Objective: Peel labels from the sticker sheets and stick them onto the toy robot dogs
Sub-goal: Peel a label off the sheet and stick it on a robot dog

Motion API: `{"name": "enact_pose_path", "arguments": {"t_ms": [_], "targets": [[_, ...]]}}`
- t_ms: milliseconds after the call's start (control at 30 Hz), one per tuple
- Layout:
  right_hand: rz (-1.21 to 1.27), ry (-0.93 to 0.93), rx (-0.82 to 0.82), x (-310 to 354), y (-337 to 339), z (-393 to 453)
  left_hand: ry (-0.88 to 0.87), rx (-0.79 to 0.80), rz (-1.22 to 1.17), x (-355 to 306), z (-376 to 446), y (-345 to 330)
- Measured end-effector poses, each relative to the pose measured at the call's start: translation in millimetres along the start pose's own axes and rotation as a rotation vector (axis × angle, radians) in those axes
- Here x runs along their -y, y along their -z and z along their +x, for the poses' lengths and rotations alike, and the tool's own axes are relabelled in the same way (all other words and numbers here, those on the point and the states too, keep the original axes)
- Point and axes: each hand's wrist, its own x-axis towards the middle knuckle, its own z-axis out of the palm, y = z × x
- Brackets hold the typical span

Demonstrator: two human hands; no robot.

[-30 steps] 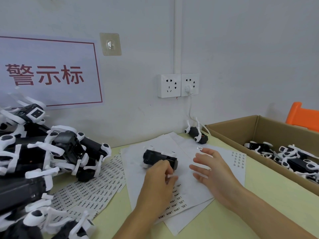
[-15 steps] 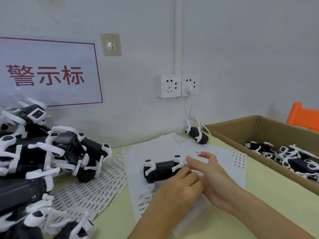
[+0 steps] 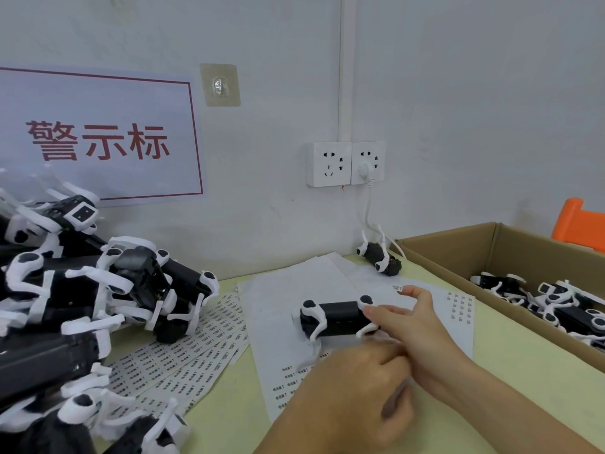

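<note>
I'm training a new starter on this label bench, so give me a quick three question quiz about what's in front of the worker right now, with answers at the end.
1. True or false: a small label sits at the tip of a finger of the right hand.
2. Where is the toy dog being worked on? A) in the cardboard box B) on the white sheets C) on the pile of dogs
3. Fill in: the orange object shows behind the far side of the ____.

Key
1. True.
2. B; the right hand touches its right end, and the left hand is below it with curled fingers.
3. Cardboard box.
</note>
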Motion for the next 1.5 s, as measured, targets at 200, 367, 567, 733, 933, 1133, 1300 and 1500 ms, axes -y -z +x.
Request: {"name": "enact_pose_path", "arguments": {"t_ms": [200,367,567,733,933,1133,1300,1500], "targets": [[-0.053,0.072,0.042,0.8,6.2,3.0,0.004,-0.496,0.005,6.1,7.8,28.4],[-0.047,0.113,0.219,0.3,5.8,2.8,0.722,-0.168,-0.183,39.1,8.1,57.2],[-0.019,0.151,0.382,6.1,7.9,-1.1,0.842,0.321,-0.622,45.4,7.2,86.2],[0.035,0.139,0.399,16.6,9.3,-3.0,0.891,0.237,-1.061,42.4,4.1,76.3],[0.057,0.125,0.131,25.3,11.7,3.6,0.947,-0.129,-1.348,38.4,0.9,42.2],[-0.356,0.432,-0.099,26.1,13.5,0.2,0.922,-0.358,-1.357,36.5,-4.4,20.5],[-0.607,0.673,0.089,28.6,5.4,-12.7,0.881,-0.373,-1.355,38.0,-6.1,19.3],[-0.886,0.746,0.085,23.5,-0.2,-15.9,0.844,-0.335,-1.296,38.0,-6.7,17.0]]}}
